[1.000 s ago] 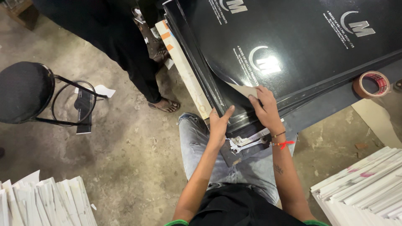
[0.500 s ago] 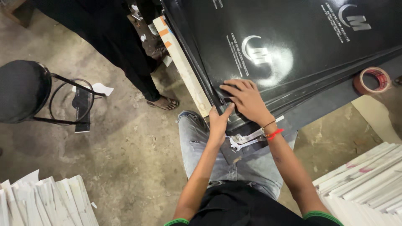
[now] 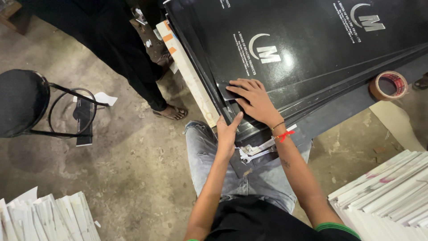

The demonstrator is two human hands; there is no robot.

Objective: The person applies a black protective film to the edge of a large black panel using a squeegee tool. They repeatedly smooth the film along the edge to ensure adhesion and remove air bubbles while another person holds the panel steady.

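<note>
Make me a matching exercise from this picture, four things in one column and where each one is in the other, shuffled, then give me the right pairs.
Things:
1. right hand
2. left hand
3. tape roll
4. black stool

Places:
A. on the floor at far left
B. flat on top of the glossy black sheet
C. at the right, beside the black stack
D. against the near edge of the black stack

Pairs: 1-B, 2-D, 3-C, 4-A
</note>
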